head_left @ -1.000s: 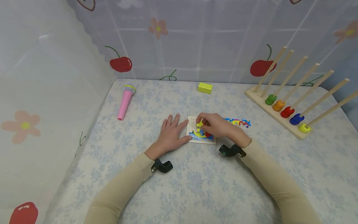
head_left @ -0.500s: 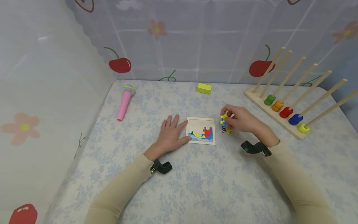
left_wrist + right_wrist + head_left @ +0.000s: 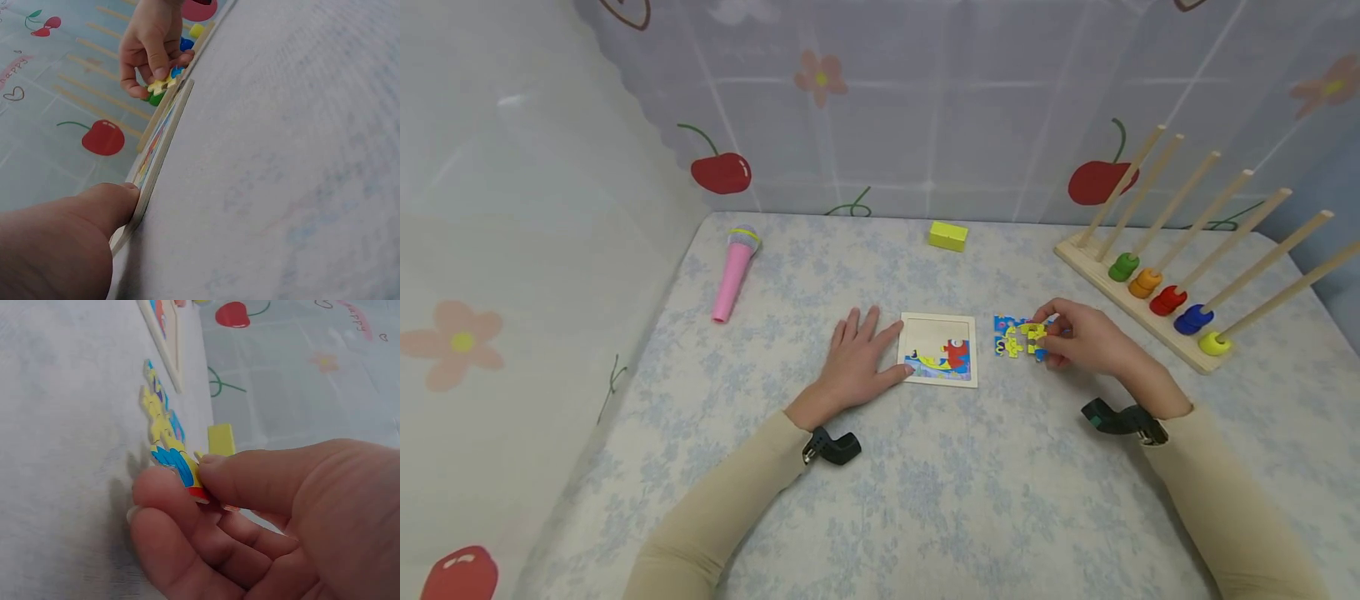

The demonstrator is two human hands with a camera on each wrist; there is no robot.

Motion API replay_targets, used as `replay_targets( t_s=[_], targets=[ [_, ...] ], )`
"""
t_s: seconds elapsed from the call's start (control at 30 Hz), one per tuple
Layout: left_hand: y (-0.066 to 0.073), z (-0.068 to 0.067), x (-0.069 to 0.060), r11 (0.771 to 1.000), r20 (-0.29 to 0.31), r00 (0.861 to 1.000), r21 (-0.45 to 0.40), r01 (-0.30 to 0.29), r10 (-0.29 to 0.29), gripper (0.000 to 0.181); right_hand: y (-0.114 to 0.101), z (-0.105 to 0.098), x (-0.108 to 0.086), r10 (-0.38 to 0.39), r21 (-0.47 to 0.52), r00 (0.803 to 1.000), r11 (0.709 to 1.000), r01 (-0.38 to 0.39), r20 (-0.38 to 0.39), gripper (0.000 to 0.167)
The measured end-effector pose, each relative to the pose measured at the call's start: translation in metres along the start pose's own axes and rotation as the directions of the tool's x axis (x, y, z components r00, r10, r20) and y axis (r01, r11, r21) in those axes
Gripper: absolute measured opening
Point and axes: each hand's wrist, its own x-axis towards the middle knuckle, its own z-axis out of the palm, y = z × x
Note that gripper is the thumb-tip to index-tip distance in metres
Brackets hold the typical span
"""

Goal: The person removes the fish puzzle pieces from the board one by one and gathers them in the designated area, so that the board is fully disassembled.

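Observation:
My left hand (image 3: 859,365) lies flat with fingers spread, its thumb on the left rim of a small wooden puzzle tray (image 3: 938,317). In the tray's lower part sit joined pieces of a red, yellow and blue picture (image 3: 953,357); bare wood shows above them. To the tray's right, my right hand (image 3: 1088,340) pinches a yellow, blue and red jigsaw piece (image 3: 177,467) between thumb and curled fingers, which partly hide it. Other jigsaw pieces (image 3: 1007,329) lie close together beside that hand, some covered by it. In the left wrist view, the left thumb (image 3: 112,203) touches the tray's edge.
A pink toy microphone (image 3: 734,275) lies at the back left. Near the back edge stands a yellow block (image 3: 948,237). At the right is a wooden peg rack (image 3: 1138,304) with tall rods and coloured beads. Patterned curtains border the table.
My right hand has moved right, from over the tray to the loose pieces, uncovering the tray's picture. The left hand has stayed in place.

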Motion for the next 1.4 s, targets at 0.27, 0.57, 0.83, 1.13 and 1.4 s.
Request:
replay_targets(
  t_s=[0.27,0.57,0.83,1.13,1.4],
  targets=[
    [0.001,0.000,0.000,1.000,0.016,1.000,0.003,0.004,-0.004,0.073,0.004,0.006,-0.001,0.021,0.017,1.000,1.000,-0.021,-0.019,0.027],
    [0.000,-0.001,-0.001,1.000,0.007,1.000,0.004,0.002,-0.002,0.072,0.005,0.011,0.000,-0.068,-0.167,0.991,0.985,0.048,-0.117,0.023],
    [0.001,-0.001,0.000,1.000,0.009,1.000,0.006,0.002,-0.002,0.073,0.007,0.012,0.001,-0.089,-0.211,0.989,0.975,0.062,-0.120,0.023],
    [0.001,-0.001,-0.002,1.000,0.004,1.000,-0.006,-0.002,0.002,0.072,0.008,0.014,0.002,-0.082,-0.228,0.990,0.972,0.055,-0.113,0.022],
    [0.001,-0.001,-0.001,1.000,0.000,1.000,0.005,-0.002,0.002,0.072,0.006,0.014,0.002,-0.080,-0.234,0.989,0.971,0.049,-0.127,0.020]
  ],
)
